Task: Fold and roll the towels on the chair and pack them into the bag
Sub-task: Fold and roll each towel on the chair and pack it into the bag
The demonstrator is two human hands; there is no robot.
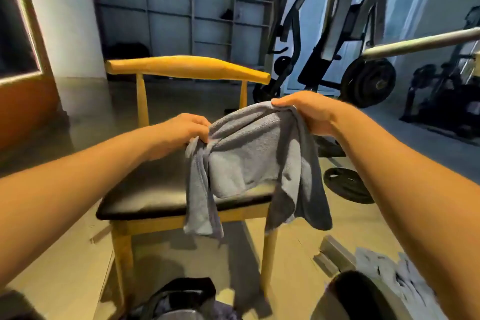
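head view: the person holds a grey towel [249,153] up in the air over the front right part of a wooden chair [187,70] with a dark seat. the left hand [185,128] pinches one bunched upper edge of the towel, fingers curled round the cloth. the right hand [304,109] grips the other upper edge, a little higher and farther away, fingers clamped over the fabric. the towel sags between the two hands, its ends hanging past the seat's front edge. at the bottom of the view a dark bag [181,299] lies open on the floor, just in front of the chair legs. a weight plate [346,184] lies flat on the floor to the right of the chair, and a steel barbell [420,45] crosses the upper right.
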